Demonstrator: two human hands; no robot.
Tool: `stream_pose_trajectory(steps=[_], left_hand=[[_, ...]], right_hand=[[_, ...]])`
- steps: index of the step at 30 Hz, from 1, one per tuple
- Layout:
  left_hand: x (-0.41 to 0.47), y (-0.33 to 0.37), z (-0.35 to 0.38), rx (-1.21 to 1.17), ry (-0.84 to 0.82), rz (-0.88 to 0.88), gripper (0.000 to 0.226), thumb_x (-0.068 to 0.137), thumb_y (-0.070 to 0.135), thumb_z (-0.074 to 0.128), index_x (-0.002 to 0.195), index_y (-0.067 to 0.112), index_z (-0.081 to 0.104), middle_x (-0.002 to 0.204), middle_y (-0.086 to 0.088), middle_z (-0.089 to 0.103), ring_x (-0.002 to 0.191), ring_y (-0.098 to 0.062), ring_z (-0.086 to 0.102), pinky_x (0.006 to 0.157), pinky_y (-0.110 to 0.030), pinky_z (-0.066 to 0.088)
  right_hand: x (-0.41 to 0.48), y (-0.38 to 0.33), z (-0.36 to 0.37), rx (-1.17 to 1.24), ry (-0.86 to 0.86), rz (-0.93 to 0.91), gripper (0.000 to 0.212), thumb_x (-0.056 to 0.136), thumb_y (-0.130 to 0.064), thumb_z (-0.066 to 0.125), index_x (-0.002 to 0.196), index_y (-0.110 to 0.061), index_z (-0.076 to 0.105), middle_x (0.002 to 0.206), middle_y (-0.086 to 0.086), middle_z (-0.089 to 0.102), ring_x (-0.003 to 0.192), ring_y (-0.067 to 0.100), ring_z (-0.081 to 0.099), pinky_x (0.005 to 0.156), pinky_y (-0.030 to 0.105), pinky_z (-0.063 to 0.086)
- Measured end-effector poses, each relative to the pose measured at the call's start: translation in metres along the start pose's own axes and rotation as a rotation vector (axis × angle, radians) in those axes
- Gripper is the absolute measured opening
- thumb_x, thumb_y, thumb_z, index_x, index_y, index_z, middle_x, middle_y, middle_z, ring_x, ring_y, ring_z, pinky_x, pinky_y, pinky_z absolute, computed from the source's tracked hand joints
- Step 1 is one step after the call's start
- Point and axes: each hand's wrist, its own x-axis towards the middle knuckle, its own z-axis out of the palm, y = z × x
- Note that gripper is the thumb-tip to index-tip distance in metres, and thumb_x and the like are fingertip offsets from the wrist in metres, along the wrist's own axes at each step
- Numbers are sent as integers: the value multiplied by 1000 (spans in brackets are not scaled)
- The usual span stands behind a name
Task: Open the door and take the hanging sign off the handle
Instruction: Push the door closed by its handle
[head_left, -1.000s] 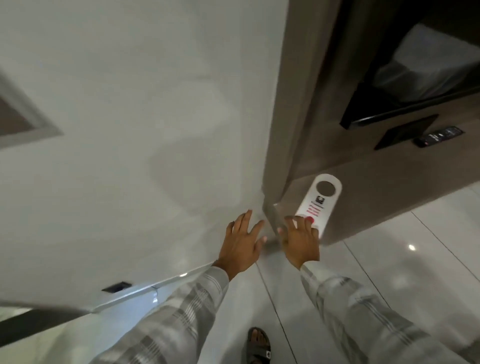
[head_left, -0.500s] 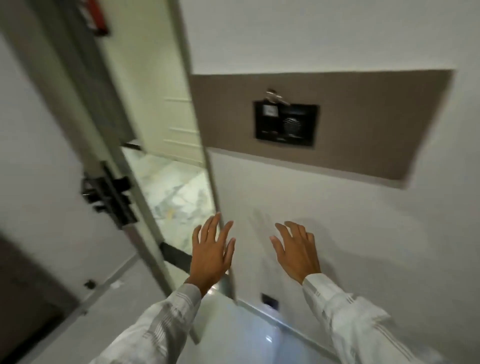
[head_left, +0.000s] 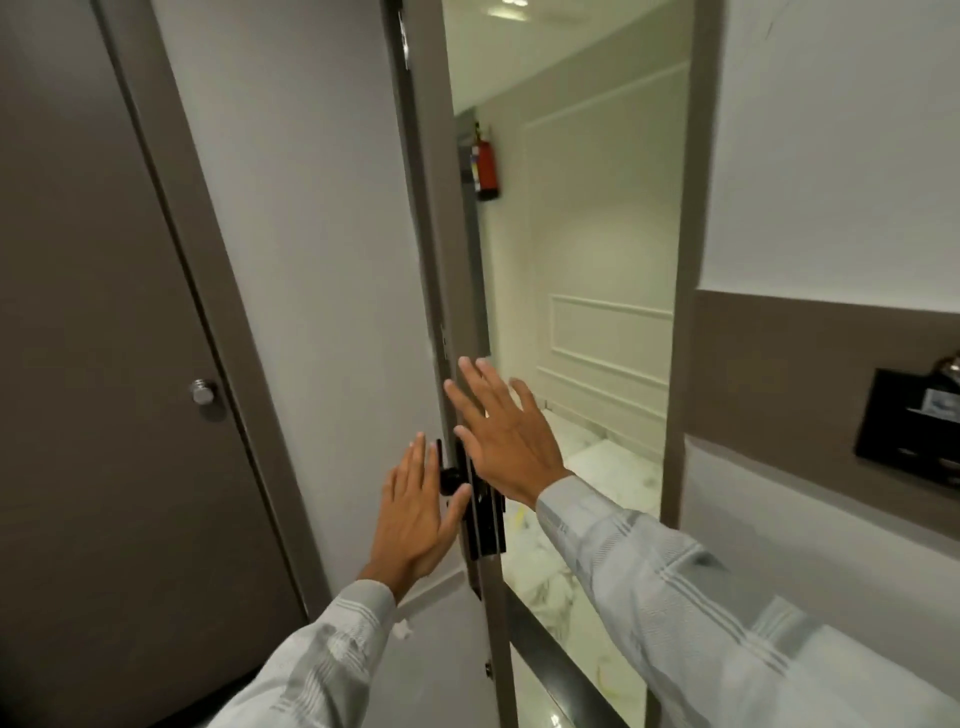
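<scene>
The white door (head_left: 332, 260) stands partly open, its edge toward me, with a black lock plate and handle (head_left: 480, 512) at hand height. My left hand (head_left: 415, 512) is flat against the door's inner face beside the handle, fingers apart. My right hand (head_left: 501, 441) is spread open in front of the door's edge, just above the lock plate, holding nothing. No hanging sign is visible on the handle.
A brown door with a round metal knob (head_left: 204, 392) is on the left. Through the gap lie a marble-floored corridor (head_left: 587, 499) and a red fire extinguisher (head_left: 487, 166). On the right wall sits a black panel (head_left: 914, 428).
The view swung from the floor and a white door sign by my right hand to the open door. Both hands have risen to the door's edge and handle.
</scene>
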Motion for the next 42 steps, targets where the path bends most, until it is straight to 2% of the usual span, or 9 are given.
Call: stream_pose_trajectory(steps=[4, 7, 13, 18, 23, 27, 32, 35, 42], left_hand=[[18, 13, 23, -102, -16, 76, 78, 96, 66, 24, 152, 29, -17, 160, 9, -22, 149, -6, -18, 122, -37, -4], [26, 21, 42, -162, 63, 72, 81, 94, 69, 26, 151, 33, -18, 160, 13, -21, 147, 0, -18, 120, -33, -5], [40, 35, 63, -136, 83, 167, 83, 93, 70, 26, 155, 26, -7, 165, 7, -7, 151, -5, -7, 123, -36, 0], [69, 48, 83, -156, 123, 346, 75, 96, 59, 35, 156, 21, 11, 165, 8, 11, 152, -13, 9, 123, -39, 10], [106, 57, 120, -214, -9, 451, 79, 96, 60, 38, 156, 22, 5, 166, 5, 4, 152, -12, 5, 124, -35, 6], [135, 53, 151, -208, -157, 452, 81, 95, 67, 29, 156, 23, -1, 165, 8, -8, 151, -5, -6, 125, -36, 5], [173, 65, 179, -205, -264, 539, 83, 93, 71, 18, 155, 21, -3, 162, 8, -11, 150, -5, -13, 123, -35, -6], [193, 78, 189, -223, -296, 596, 82, 93, 70, 19, 155, 21, -5, 161, 8, -14, 149, -6, -15, 122, -34, -8], [217, 85, 213, -222, -263, 641, 83, 92, 72, 11, 154, 21, -6, 162, 6, -14, 148, -6, -19, 122, -39, -11]], right_hand=[[27, 13, 9, -131, 5, -112, 52, 103, -43, 36, 148, -17, 40, 168, 3, -1, 154, 21, -5, 122, 56, 13], [27, 34, 20, -154, 76, -181, 44, 103, -42, 41, 138, -18, 47, 168, 4, 3, 154, 21, -2, 122, 56, 14], [21, 72, 31, -132, 239, -199, 35, 101, -38, 44, 126, -17, 55, 166, 5, 16, 154, 22, 8, 120, 55, 22], [6, 123, 32, -197, 318, -159, 51, 101, -41, 47, 146, -19, 45, 164, 5, 24, 153, 23, 15, 121, 53, 22], [-14, 163, 25, -359, 228, 14, 58, 102, -37, 43, 155, -16, 29, 166, 6, 11, 154, 23, 9, 124, 50, 14], [-19, 185, 13, -598, 100, 167, 61, 104, -35, 39, 158, -15, 18, 167, 10, 5, 154, 23, 1, 124, 49, 0], [-5, 202, 3, -873, -63, 297, 58, 105, -36, 33, 155, -10, 21, 165, 15, 8, 152, 26, -6, 118, 48, -23], [-1, 208, 3, -942, -126, 364, 58, 106, -39, 24, 156, -10, 16, 166, 16, 5, 154, 27, -4, 116, 46, -22], [5, 216, 5, -1035, -195, 383, 58, 106, -41, 26, 155, -9, 23, 164, 18, 14, 153, 29, 5, 118, 47, -13]])
